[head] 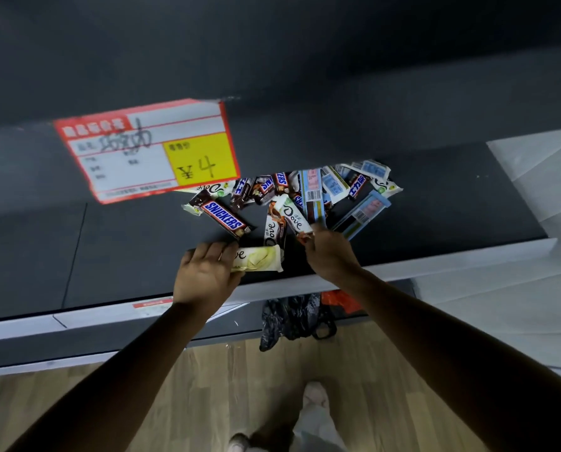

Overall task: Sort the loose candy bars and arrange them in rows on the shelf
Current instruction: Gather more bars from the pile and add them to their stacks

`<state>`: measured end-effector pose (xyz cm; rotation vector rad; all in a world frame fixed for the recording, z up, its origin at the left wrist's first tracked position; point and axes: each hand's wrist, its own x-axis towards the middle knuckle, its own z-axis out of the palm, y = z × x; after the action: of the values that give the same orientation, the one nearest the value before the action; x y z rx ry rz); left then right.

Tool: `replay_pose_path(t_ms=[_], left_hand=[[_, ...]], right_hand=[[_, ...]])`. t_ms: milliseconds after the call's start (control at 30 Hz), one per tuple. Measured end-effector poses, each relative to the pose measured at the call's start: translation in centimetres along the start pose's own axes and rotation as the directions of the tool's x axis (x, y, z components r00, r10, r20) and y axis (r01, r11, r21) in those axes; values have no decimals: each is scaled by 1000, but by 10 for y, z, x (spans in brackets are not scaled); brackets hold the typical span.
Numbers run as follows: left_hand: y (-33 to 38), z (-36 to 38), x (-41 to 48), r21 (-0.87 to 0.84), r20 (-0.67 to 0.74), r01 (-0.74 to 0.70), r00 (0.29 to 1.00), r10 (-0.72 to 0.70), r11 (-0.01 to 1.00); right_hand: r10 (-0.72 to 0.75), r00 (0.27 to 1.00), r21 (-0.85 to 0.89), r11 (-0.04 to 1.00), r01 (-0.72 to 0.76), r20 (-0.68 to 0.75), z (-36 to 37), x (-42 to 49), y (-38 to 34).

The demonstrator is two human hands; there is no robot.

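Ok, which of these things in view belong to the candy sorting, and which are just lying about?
Job:
pale yellow Dove bar, held by the left hand
right hand, at the pile's near edge
Snickers bar
pile of loose bars
dark shelf

Lying about:
price tag
black bag and orange bag, below the shelf

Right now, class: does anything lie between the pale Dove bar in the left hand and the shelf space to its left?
Nothing visible does. The left hand holds the pale Dove bar; the candy pile lies behind and right.
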<state>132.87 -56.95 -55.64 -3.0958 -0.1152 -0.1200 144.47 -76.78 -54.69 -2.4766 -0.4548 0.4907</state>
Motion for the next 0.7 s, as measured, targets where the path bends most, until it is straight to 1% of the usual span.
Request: replay_pose_path(t_ms=[67, 233, 300, 400, 433, 500, 533, 600, 700], left_hand=[[-2, -5, -6, -12, -31, 17, 999, -17, 1000], [-13, -25, -19, -12, -6, 38, 999, -38, 999], [-18, -33, -25, -9, -34, 41, 999, -41, 999], [-25, -47, -36, 5, -109, 21, 994, -20, 1000], [-27, -53, -39, 19, -136, 9, 991, -6, 1000], [-32, -64, -47, 45, -187, -10, 982, 18, 999], [-35, -69, -51, 52, -208, -16, 978, 26, 999], [-41, -80, -60, 58, -246, -25, 968, 38, 998], [-50, -96, -74, 34, -312, -25, 950, 34, 999]], right_hand=[[82, 995, 161, 983, -91, 64, -5, -4, -1], [130, 979, 343, 922, -178, 157, -16, -21, -14], [145, 977, 392, 899, -195, 153, -21, -29, -25], [159, 972, 510, 829, -227, 175, -26, -42, -41], [136, 974, 503, 839, -210, 181, -26, -48, -46], [61, 985, 374, 920, -119, 163, -27, -58, -55], [34, 990, 323, 943, -78, 140, -27, -63, -61], [-9, 995, 292, 956, -20, 97, -27, -72, -74], [-83, 996, 300, 951, 71, 28, -27, -89, -92]])
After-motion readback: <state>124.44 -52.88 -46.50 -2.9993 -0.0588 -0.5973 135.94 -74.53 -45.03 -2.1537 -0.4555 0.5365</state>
